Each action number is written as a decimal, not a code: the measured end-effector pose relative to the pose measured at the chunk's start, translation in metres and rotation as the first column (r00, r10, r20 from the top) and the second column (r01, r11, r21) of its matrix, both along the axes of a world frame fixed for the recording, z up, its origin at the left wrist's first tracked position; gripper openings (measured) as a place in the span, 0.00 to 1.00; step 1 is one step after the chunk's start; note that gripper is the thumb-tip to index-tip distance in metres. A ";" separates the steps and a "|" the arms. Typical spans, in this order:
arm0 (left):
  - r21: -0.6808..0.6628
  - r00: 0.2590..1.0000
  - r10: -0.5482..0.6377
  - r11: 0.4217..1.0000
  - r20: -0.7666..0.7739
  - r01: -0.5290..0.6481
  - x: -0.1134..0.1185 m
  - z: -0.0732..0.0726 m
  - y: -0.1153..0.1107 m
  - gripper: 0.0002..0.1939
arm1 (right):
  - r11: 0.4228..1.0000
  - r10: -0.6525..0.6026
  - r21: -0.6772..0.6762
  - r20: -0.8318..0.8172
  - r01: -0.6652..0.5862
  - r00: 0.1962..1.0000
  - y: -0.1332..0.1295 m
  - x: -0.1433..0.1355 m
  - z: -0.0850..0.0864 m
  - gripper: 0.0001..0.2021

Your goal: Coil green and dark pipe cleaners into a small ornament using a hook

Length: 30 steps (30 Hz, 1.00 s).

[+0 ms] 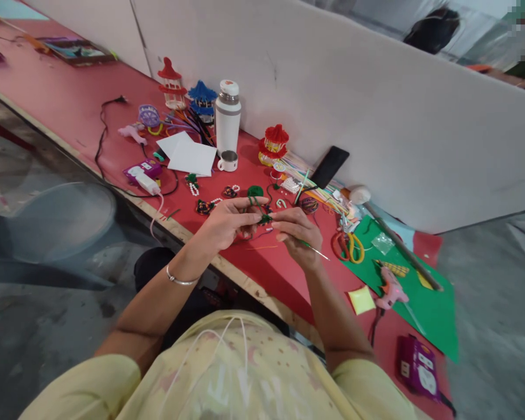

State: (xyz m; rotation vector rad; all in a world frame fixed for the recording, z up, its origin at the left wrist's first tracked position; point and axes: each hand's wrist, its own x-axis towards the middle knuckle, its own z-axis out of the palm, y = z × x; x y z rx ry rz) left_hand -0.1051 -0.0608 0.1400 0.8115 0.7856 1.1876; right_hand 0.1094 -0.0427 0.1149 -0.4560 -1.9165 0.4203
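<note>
Over the red table, my left hand [233,223] is closed in a pinch on a small piece of green crochet work [266,219], with green yarn [250,201] looped over its forefinger. My right hand [300,233] is closed around a thin crochet hook [317,251], whose metal end sticks out past the palm toward the lower right. Its fingertips meet the green piece, so the hook's working tip is hidden. A green yarn ball [255,191] lies just behind the left fingers. Small dark multicoloured pieces with white beads [205,206] lie left of my hands.
Behind stand a white flask [228,119], a metal cup [228,161] and a red lantern-like craft [274,143]. Scissors [349,247], a pink glue gun [391,290] and a purple power box [419,366] are at right. A black phone [330,166] leans near the white partition [376,111].
</note>
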 end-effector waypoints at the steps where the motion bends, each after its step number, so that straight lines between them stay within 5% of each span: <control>1: 0.018 0.999 0.013 1.000 -0.032 -0.012 -0.002 0.000 0.001 0.25 | 0.999 0.031 -0.023 0.036 -0.030 0.999 0.002 0.004 0.005 0.13; 8: 0.120 0.978 0.050 0.992 -0.203 -0.025 -0.003 -0.001 0.006 0.23 | 0.987 0.087 -0.150 0.200 -0.058 0.976 0.001 0.022 0.029 0.08; 19: 0.130 0.972 -0.025 0.990 -0.234 0.056 -0.007 -0.003 0.009 0.19 | 0.913 0.257 -0.363 0.155 -0.187 0.954 -0.002 0.035 0.040 0.09; 26: 0.073 0.988 -0.092 0.992 -0.125 0.101 0.005 0.000 0.005 0.19 | 0.772 0.219 -0.571 -0.175 -0.281 0.960 -0.003 0.029 0.012 0.13; 30: 0.131 0.993 0.009 0.991 -0.119 0.007 0.018 -0.004 0.003 0.21 | 0.845 0.009 -0.512 -0.278 -0.156 0.960 -0.007 0.006 -0.008 0.15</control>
